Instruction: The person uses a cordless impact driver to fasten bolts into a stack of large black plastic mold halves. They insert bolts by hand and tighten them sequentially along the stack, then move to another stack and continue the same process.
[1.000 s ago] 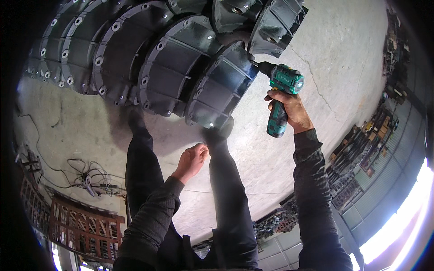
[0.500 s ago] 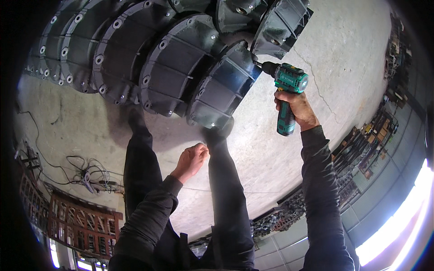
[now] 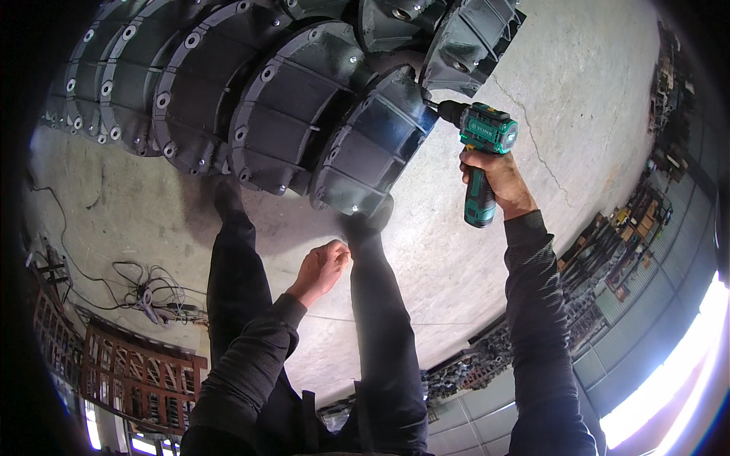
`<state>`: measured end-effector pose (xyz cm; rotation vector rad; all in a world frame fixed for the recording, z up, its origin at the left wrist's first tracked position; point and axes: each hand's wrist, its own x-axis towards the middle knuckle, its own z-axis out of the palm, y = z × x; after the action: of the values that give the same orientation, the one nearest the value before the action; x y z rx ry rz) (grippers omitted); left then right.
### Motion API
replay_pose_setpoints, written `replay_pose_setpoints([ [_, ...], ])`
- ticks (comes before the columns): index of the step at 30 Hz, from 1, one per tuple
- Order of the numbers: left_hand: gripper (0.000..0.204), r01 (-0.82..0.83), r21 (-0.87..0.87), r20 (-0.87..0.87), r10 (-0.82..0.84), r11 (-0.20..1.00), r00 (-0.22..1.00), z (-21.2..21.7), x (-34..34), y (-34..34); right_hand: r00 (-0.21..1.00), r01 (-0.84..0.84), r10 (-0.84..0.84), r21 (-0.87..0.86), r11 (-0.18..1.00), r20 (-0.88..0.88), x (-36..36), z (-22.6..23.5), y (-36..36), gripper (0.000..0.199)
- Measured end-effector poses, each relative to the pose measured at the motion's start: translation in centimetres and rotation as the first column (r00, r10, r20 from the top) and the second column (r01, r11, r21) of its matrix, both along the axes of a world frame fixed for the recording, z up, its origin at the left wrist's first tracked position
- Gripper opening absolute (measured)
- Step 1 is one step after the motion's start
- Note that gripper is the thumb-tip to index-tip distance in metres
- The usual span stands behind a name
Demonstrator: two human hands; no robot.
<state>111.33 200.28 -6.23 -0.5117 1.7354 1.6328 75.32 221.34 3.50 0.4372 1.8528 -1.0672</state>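
In my right hand (image 3: 498,176) is a green and black cordless drill (image 3: 488,129), my fingers wrapped round its grip. Its chuck points left, and the bit's end meets the right edge of the nearest dark, ribbed metal housing (image 3: 374,140); whether it sits in a hole I cannot make out. My left hand (image 3: 323,267) hangs over my right leg, fingers curled and pressed together, apart from the housings. Anything inside those fingers is hidden. Next to the nearest housing stands another curved, ribbed housing (image 3: 300,99) with bolt holes along its flange.
More housings (image 3: 201,95) stand in a row to the left, with others (image 3: 471,49) behind. A cracked concrete floor (image 3: 563,99) spreads to the right. Tangled cables (image 3: 152,292) and a reddish slatted rack (image 3: 141,372) lie at the lower left. Stacked metal parts (image 3: 608,235) line the right side.
The drill and the housings appear shifted very slightly left and up in the picture. Both hands keep the same pose, and the drill stays at the same housing edge.
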Motion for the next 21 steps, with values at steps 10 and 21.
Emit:
replay_pose_setpoints([
  [10, 0.012, 0.007, 0.017, 0.032, -0.007, 1.000, 0.999, -1.3, 0.4, 0.8, 0.992, -0.093, 0.094, 0.023, 0.995, -0.084, 0.1, 0.3, 0.9, 0.028],
  [21, 0.009, -0.039, -0.056, -0.175, 0.029, 0.998, 0.984, -2.9, 1.5, 2.2, 0.989, -0.083, 0.074, -0.070, 0.994, -0.132, 3.1, 6.6, 5.6, 0.034],
])
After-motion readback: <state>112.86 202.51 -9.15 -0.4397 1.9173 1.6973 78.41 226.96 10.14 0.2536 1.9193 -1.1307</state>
